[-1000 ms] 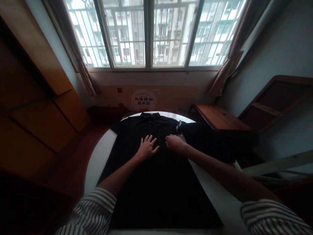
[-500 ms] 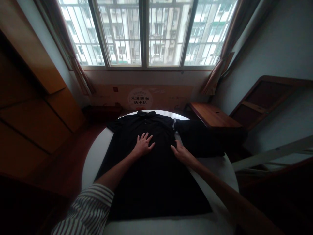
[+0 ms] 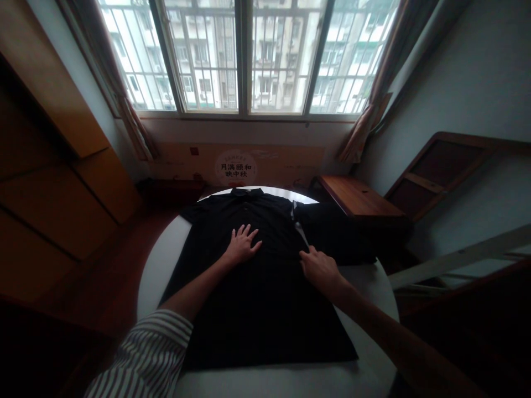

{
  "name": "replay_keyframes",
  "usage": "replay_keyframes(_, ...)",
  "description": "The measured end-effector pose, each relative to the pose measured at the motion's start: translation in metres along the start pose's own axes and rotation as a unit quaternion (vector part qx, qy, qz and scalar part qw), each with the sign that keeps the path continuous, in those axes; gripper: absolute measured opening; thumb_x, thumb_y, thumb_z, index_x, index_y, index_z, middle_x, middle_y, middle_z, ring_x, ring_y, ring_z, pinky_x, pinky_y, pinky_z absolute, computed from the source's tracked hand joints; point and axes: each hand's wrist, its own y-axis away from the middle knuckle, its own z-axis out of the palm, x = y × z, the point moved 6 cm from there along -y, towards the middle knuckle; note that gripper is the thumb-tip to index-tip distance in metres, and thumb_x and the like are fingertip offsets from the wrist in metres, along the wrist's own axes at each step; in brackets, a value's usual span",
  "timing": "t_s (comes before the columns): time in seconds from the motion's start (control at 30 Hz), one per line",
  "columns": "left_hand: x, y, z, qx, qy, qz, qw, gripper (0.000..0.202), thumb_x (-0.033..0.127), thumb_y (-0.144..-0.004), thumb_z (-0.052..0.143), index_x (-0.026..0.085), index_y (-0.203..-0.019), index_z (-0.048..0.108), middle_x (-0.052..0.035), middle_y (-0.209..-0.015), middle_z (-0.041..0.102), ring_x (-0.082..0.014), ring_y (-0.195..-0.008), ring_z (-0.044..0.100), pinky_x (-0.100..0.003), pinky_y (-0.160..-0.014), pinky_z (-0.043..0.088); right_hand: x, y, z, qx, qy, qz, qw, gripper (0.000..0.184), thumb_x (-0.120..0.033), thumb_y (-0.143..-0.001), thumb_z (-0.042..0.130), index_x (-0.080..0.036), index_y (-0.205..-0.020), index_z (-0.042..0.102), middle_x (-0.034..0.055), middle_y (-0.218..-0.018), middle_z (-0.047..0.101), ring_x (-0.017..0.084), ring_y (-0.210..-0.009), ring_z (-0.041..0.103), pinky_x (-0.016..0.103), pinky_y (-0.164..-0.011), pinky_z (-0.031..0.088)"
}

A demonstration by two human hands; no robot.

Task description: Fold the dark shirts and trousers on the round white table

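Polo shirt (image 3: 257, 309): black, spread flat on round white table (image 3: 155, 271), collar at 12 o'clock toward window (image 3: 249, 55), hem at 6 o'clock nearest the body. Covers most of the tabletop; leaves bare white crescents at 9 o'clock and from 3 to 5 o'clock.

Head view, hands. Left hand (image 3: 241, 247): palm down, fingers spread wide, pressed on the chest of the cloth just below the placket, gripping nothing. Right hand (image 3: 321, 271): knuckles up at the side seam, at 3 o'clock, fingertips bent toward the cloth edge; cannot tell whether pinching fabric or only touching it. Striped sleeve (image 3: 145, 359) at 7 o'clock.

Handling, as a judgement: looks like thin, soft, light knit; limp everywhere but the collar; probably slides over the smooth top and bunches if dragged. Best taken at side seams, shoulders or hem corners, with a flat palm pinning the middle. Not fragile.

Edges and room: second dark garment (image 3: 336, 235) at 2 o'clock, touching or overlapping the near sleeve, draped past the rim toward wooden side table (image 3: 357, 200). Rim close at 3 o'clock, just beyond the knuckles. Wooden cabinets (image 3: 62, 188) well apart at 9 o'clock; printed cardboard box (image 3: 236, 166) beyond 12 o'clock. Open room mainly over the bare tabletop at 9 and 4 o'clock.
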Motion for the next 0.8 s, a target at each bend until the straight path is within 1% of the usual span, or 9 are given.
replay_keyframes(0.1, 0.001, 0.002, 0.001, -0.010, -0.002, 0.006, 1.000, 0.068, 0.064, -0.097, 0.031, 0.025, -0.153, 0.038, -0.0129, -0.163, 0.026, -0.0336, -0.150, 0.020, -0.061, -0.118, 0.016, -0.029, 0.014, -0.005, 0.062, 0.001, -0.097, 0.993, 0.025, -0.024, -0.096, 0.051, -0.016, -0.110, 0.070, 0.0190, -0.125, 0.063, 0.031, -0.114, 0.061, 0.040, -0.088, 0.052)
replay_keyframes(0.17, 0.001, 0.007, 0.000, -0.016, -0.004, 0.011, 1.000, 0.068, 0.063, -0.097, 0.032, 0.025, -0.153, 0.036, -0.0119, -0.163, 0.025, -0.0332, -0.151, 0.018, -0.060, -0.118, 0.016, -0.047, 0.027, 0.002, 0.069, -0.036, -0.178, 0.981, 0.035, -0.032, -0.096, 0.054, -0.018, -0.126, 0.065, 0.0173, -0.136, 0.059, 0.033, -0.126, 0.054, 0.048, -0.102, 0.046)
replay_keyframes(0.3, -0.010, 0.031, -0.006, -0.051, 0.000, 0.030, 0.998, 0.062, 0.058, -0.099, 0.033, 0.030, -0.154, 0.034, -0.0064, -0.164, 0.023, -0.0321, -0.151, 0.018, -0.060, -0.118, 0.017, -0.064, 0.065, 0.027, 0.011, -0.114, -0.254, 0.960, 0.066, -0.053, -0.095, 0.053, -0.023, -0.152, 0.040, 0.0152, -0.160, 0.032, 0.040, -0.146, 0.027, 0.064, -0.113, 0.029)
replay_keyframes(0.4, -0.041, 0.059, -0.019, -0.057, -0.021, -0.016, 0.998, 0.057, 0.052, -0.100, 0.033, 0.031, -0.153, 0.035, -0.0051, -0.164, 0.025, -0.0340, -0.150, 0.020, -0.063, -0.116, 0.020, -0.075, 0.103, 0.037, -0.015, -0.146, -0.322, 0.935, 0.083, -0.065, -0.088, 0.057, -0.024, -0.155, 0.033, 0.0156, -0.161, 0.029, 0.041, -0.148, 0.021, 0.067, -0.112, 0.029)
replay_keyframes(0.47, -0.073, 0.079, -0.034, -0.025, -0.052, -0.097, 0.994, 0.055, 0.046, -0.100, 0.034, 0.026, -0.152, 0.038, -0.0090, -0.162, 0.028, -0.0365, -0.148, 0.023, -0.063, -0.113, 0.025, -0.078, 0.126, 0.042, 0.016, -0.136, -0.368, 0.920, 0.078, -0.061, -0.088, 0.060, -0.022, -0.152, 0.040, 0.0165, -0.156, 0.038, 0.040, -0.145, 0.029, 0.062, -0.110, 0.036)
replay_keyframes(0.57, -0.125, 0.109, -0.056, 0.035, -0.082, -0.221, 0.971, 0.057, 0.039, -0.098, 0.040, 0.012, -0.148, 0.041, -0.0202, -0.153, 0.041, -0.0377, -0.138, 0.039, -0.052, -0.106, 0.040, -0.076, 0.146, 0.047, 0.135, -0.077, -0.396, 0.905, 0.045, -0.028, -0.092, 0.060, -0.012, -0.135, 0.060, 0.0197, -0.139, 0.059, 0.035, -0.131, 0.052, 0.048, -0.102, 0.049)
replay_keyframes(0.63, -0.153, 0.121, -0.066, 0.059, -0.065, -0.267, 0.960, 0.060, 0.040, -0.095, 0.045, 0.005, -0.144, 0.043, -0.0233, -0.136, 0.055, -0.0345, -0.127, 0.052, -0.044, -0.100, 0.046, -0.075, 0.152, 0.052, 0.189, -0.036, -0.405, 0.894, 0.033, -0.012, -0.088, 0.058, -0.009, -0.120, 0.068, 0.0191, -0.122, 0.068, 0.031, -0.114, 0.063, 0.042, -0.093, 0.054)
replay_keyframes(0.7, -0.174, 0.128, -0.069, 0.059, -0.009, -0.294, 0.954, 0.059, 0.042, -0.092, 0.051, 0.006, -0.139, 0.049, -0.0178, -0.116, 0.068, -0.0297, -0.113, 0.063, -0.036, -0.093, 0.049, -0.075, 0.153, 0.056, 0.192, -0.017, -0.415, 0.889, 0.027, -0.008, -0.085, 0.059, -0.011, -0.108, 0.071, 0.0161, -0.109, 0.072, 0.028, -0.099, 0.067, 0.038, -0.083, 0.056)
replay_keyframes(0.8, -0.193, 0.134, -0.067, 0.048, 0.078, -0.310, 0.946, 0.043, 0.039, -0.087, 0.059, 0.015, -0.122, 0.063, -0.0078, -0.094, 0.074, -0.0239, -0.092, 0.070, -0.028, -0.080, 0.051, -0.079, 0.157, 0.053, 0.158, -0.021, -0.430, 0.889, 0.017, -0.010, -0.084, 0.059, -0.016, -0.096, 0.070, 0.0113, -0.097, 0.072, 0.023, -0.087, 0.066, 0.035, -0.075, 0.054)
